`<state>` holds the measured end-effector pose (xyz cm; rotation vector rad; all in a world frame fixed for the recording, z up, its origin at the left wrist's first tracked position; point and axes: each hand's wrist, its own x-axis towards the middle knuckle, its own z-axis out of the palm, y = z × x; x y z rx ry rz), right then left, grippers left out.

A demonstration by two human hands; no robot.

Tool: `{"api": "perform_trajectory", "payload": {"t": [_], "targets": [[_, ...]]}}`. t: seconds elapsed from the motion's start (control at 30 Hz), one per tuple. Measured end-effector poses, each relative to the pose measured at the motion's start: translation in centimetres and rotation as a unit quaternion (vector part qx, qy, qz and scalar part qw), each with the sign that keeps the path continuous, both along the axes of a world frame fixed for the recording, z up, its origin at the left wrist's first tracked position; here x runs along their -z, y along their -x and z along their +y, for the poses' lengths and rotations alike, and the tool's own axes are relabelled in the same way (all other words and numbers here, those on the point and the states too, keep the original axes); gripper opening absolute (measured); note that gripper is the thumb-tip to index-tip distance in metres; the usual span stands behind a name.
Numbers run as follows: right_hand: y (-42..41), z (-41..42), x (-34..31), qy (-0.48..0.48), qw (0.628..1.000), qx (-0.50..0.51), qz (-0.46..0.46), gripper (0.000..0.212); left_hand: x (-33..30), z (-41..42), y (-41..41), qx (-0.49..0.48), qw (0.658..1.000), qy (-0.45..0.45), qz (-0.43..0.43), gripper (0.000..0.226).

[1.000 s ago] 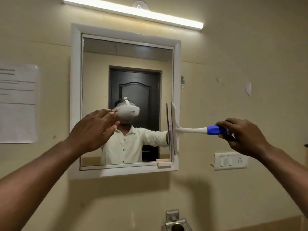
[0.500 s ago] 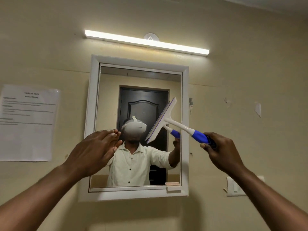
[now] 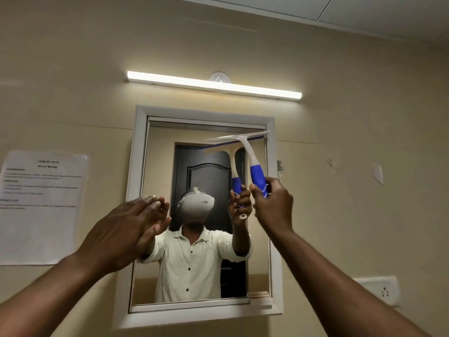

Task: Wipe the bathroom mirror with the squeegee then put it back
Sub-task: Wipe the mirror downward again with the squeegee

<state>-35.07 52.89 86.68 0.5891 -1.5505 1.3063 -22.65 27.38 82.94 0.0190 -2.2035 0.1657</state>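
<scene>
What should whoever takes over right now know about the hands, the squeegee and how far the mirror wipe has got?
Right hand: shut on the blue grip of the squeegee, handle down, blade level near the top right of the mirror.
Left hand: open, empty, raised in front of the mirror's left edge.
Done: squeegee picked up and brought to the top of the glass.
Cannot tell how much glass is wiped so far.
Left: pull the blade down across the glass, then put the squeegee back; its resting spot is not in view.

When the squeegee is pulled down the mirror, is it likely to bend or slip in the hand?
The squeegee looks like thin moulded plastic, so probably light and stiff. Its blade edge seems softer and may flex against the mirror. The right hand wraps the blue grip, which probably limits slipping.
</scene>
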Motion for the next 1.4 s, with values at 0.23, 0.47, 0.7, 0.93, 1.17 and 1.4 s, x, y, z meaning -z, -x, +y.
{"api": "perform_trajectory", "payload": {"t": [0.23,0.47,0.7,0.93,1.17,1.4], "targets": [[-0.3,-3.3,-2.5,0.068,0.996,-0.028,-0.039,0.041,-4.9,0.8,0.7,0.019,1.000,0.010,0.017,0.074],[-0.5,-4.1,-2.3,0.049,0.998,-0.031,-0.035,0.047,-4.7,0.6,1.2,0.031,0.998,0.034,0.031,0.071],[-0.8,-4.9,-2.8,0.042,0.997,-0.036,-0.059,0.042,-3.6,-0.7,1.6,0.052,0.998,0.021,0.022,0.074],[-0.7,-5.4,-2.9,0.050,0.994,-0.053,-0.085,0.047,-2.7,-1.7,1.6,0.058,0.998,0.013,0.013,0.073],[-0.3,-5.4,-2.6,0.042,0.989,-0.071,-0.120,0.045,-2.0,-2.9,1.8,0.065,0.998,0.009,0.023,0.074],[-0.2,-4.9,-2.3,0.036,0.986,-0.090,-0.136,0.042,-1.5,-4.0,2.4,0.072,0.997,-0.001,0.026,0.076]]}}
